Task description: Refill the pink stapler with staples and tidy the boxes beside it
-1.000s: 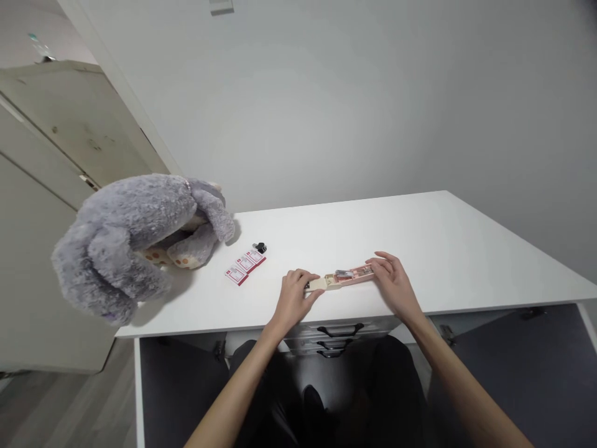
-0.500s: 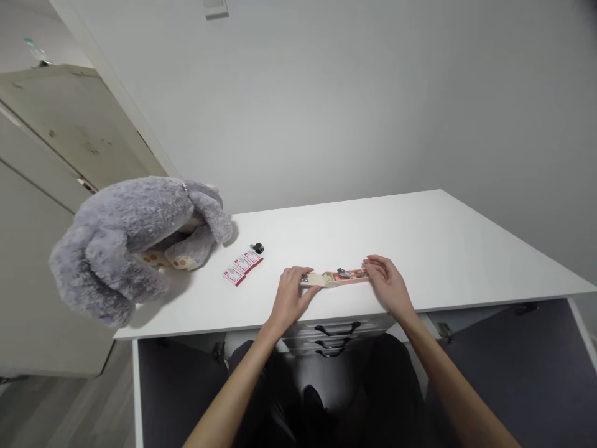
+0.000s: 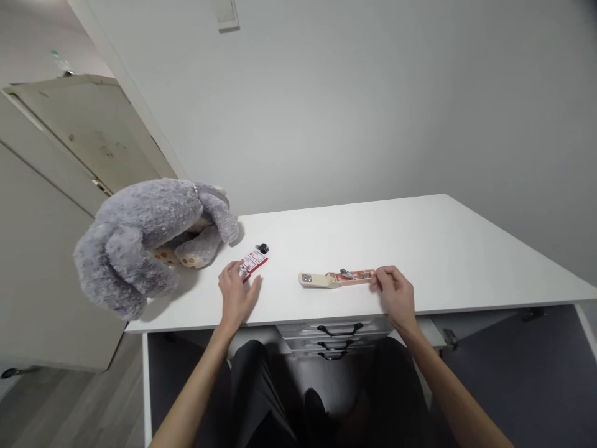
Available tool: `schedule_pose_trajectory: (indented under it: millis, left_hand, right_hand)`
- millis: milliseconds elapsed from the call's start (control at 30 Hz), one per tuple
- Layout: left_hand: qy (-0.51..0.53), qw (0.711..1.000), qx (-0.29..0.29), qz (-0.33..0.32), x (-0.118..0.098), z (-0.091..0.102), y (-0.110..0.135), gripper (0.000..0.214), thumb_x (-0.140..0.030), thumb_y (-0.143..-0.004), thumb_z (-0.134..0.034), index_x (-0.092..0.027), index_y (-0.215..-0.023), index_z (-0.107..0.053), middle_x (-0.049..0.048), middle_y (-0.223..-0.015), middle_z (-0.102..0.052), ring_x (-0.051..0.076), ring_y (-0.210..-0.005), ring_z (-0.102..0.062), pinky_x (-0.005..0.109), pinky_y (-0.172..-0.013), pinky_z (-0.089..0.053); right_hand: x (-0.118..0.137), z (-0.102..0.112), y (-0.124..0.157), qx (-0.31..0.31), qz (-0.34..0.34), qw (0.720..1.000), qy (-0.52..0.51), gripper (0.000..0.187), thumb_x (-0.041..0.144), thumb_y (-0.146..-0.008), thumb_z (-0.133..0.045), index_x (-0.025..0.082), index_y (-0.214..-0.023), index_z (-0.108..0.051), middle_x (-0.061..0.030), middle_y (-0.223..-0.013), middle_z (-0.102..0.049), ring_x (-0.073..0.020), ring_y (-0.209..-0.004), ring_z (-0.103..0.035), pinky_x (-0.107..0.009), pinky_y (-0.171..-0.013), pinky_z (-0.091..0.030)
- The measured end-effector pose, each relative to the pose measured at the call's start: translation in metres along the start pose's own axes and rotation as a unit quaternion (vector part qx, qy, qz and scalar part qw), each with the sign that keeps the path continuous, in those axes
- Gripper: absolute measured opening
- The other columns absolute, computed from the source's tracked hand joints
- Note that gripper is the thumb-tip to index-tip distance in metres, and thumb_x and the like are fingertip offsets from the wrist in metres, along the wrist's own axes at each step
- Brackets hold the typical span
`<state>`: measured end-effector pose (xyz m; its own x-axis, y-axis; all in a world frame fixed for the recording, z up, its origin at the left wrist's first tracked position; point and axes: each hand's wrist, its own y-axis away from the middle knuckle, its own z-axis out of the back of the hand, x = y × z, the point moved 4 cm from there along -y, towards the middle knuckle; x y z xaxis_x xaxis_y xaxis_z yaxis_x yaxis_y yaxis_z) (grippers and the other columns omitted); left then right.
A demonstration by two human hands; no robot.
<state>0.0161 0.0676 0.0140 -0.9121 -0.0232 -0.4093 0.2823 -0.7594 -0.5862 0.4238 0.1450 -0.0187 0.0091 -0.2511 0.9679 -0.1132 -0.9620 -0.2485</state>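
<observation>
A long, slim hinged case (image 3: 317, 280) lies unfolded on the white tabletop, its cream part to the left and a pink-lined tray on the right. Small metal pieces (image 3: 346, 273) sit in the tray, too small to name. My right hand (image 3: 395, 292) has its fingers curled around the tray's right end. To the left, my left hand (image 3: 237, 297) is over the near end of a row of red-and-white packets (image 3: 255, 259), thumb and fingers apart. It hides the nearest packet in part. A small black object (image 3: 263, 248) lies at the row's far end.
A big grey plush toy (image 3: 153, 214) slumps on the left of the white table (image 3: 345, 230). Below the front edge are drawers with black handles (image 3: 339, 328), between two open dark cabinet doors (image 3: 522, 367). A wall (image 3: 354, 112) stands behind.
My left hand has let go of the case's cream part and moved left to the packets. My right hand's fingers have curled in at the tray end. The view has shifted slightly.
</observation>
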Motion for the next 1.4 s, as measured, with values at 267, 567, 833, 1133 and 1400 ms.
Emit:
schedule_pose_trajectory:
  millis: [267,567,833,1133,1400]
  left_hand:
    - [0.026,0.996,0.064,0.059,0.036,0.015,-0.002,0.076,-0.059,-0.088,-0.076,-0.018,-0.147,-0.050,0.0197,-0.137,-0.067,0.042,-0.132,-0.061,0.065,-0.115,-0.046]
    - [0.158,0.985,0.063,-0.012,-0.042,0.005,0.032,0.078,-0.056,-0.083,-0.088,-0.025,-0.146,-0.051,0.0145,-0.139,-0.068,0.033,-0.123,-0.069,0.051,-0.107,-0.055]
    - [0.249,0.959,0.134,-0.024,-0.049,-0.002,0.027,0.075,-0.052,-0.082,-0.090,-0.027,-0.144,-0.057,0.0134,-0.144,-0.066,0.032,-0.126,-0.067,0.050,-0.110,-0.054]
    - [0.387,0.897,0.190,0.096,-0.022,-0.010,0.022,0.054,-0.054,-0.083,-0.088,-0.022,-0.121,-0.069,0.0118,-0.124,-0.077,0.030,-0.118,-0.074,0.051,-0.111,-0.059]
    - [0.408,0.893,0.137,0.135,-0.022,-0.008,0.024,0.052,-0.050,-0.079,-0.092,-0.022,-0.116,-0.068,0.0102,-0.122,-0.076,0.027,-0.113,-0.075,0.046,-0.107,-0.060]
  right_hand:
    - [0.024,-0.075,0.035,0.326,-0.032,0.945,-0.005,0.039,0.059,-0.098,-0.067,0.025,-0.080,-0.064,0.0024,-0.060,-0.060,-0.0167,-0.052,-0.054,-0.033,-0.057,-0.046]
    - [0.014,-0.165,0.048,0.393,-0.065,0.915,-0.059,0.038,0.058,-0.100,-0.067,0.023,-0.114,-0.066,-0.0059,-0.103,-0.078,-0.0163,-0.067,-0.070,-0.036,-0.074,-0.060]
    - [0.000,-0.182,0.036,0.391,-0.080,0.914,-0.065,0.043,0.060,-0.098,-0.065,0.021,-0.118,-0.068,-0.0007,-0.078,-0.069,-0.0163,-0.059,-0.064,-0.026,-0.045,-0.047]
    - [0.004,-0.176,0.042,0.379,-0.086,0.918,-0.080,0.040,0.057,-0.101,-0.063,0.025,-0.123,-0.058,0.0007,-0.089,-0.069,-0.0139,-0.059,-0.065,-0.025,-0.048,-0.047]
    - [0.009,-0.173,0.044,0.393,-0.094,0.912,-0.075,0.043,0.058,-0.094,-0.075,0.023,-0.114,-0.059,-0.0063,-0.111,-0.075,-0.0142,-0.067,-0.073,-0.024,-0.052,-0.047]
